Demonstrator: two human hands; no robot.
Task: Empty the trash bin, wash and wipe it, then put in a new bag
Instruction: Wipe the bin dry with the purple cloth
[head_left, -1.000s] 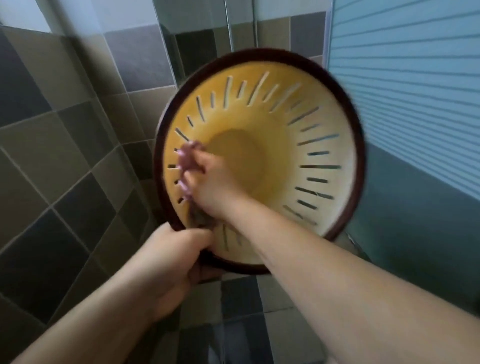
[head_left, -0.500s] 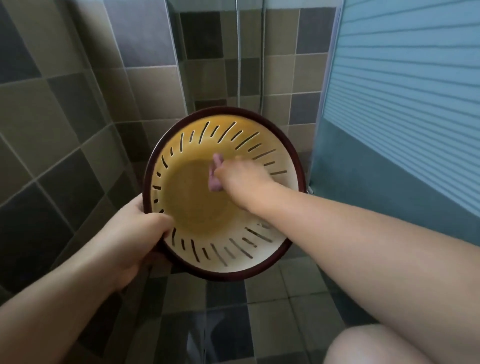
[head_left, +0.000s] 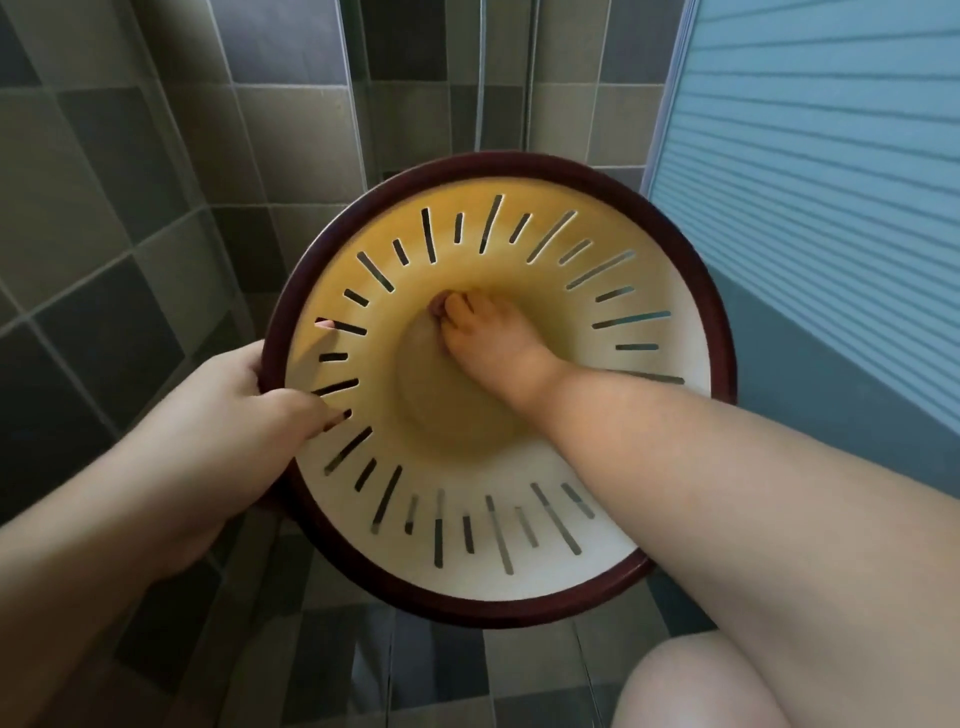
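Right hand (head_left: 488, 338) moved deeper, gripping cloth (head_left: 435, 310), bin (head_left: 675, 291)

Slotted yellow trash bin (head_left: 519, 499) with dark red rim, mouth tilted toward camera.

One slotted bin (head_left: 519, 519), two hands — left (head_left: 244, 415), right (head_left: 493, 348) — one small cloth (head_left: 439, 307), one knee (head_left: 696, 686).
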